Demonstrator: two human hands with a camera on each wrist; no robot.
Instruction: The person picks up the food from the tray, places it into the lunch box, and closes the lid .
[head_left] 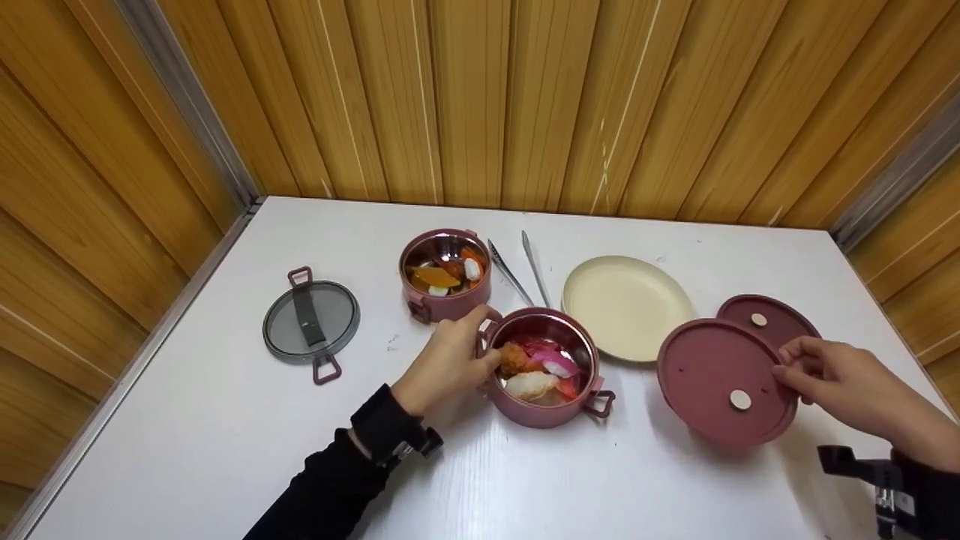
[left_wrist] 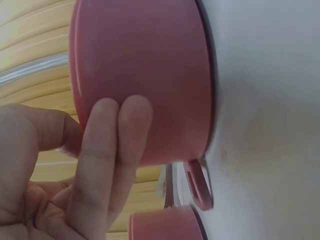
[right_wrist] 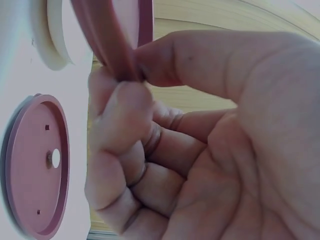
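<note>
A round dusty-red food container (head_left: 544, 416) with a steel lining stands on the table, several food pieces such as a fried piece (head_left: 514, 359) inside. At its left side, my left hand (head_left: 450, 360) grips it, two fingertips lying on the outer wall in the left wrist view. My right hand (head_left: 840, 379) pinches the edge of a dusty-red lid (head_left: 712, 375) between thumb and fingers. This lid is raised and tilted, with a small white knob facing up. A second dusty-red lid (right_wrist: 37, 170) lies flat on the table, partly covered by the first in the head view.
Behind the near container stands a similar container (head_left: 450, 306) with food. Metal tongs (head_left: 534, 262) lie beside it. A cream plate (head_left: 626, 307) sits between the containers and lids. Far left lies a grey see-through lid (head_left: 341, 311) with two loop clips. Wooden panels (head_left: 480, 105) wall the table's back.
</note>
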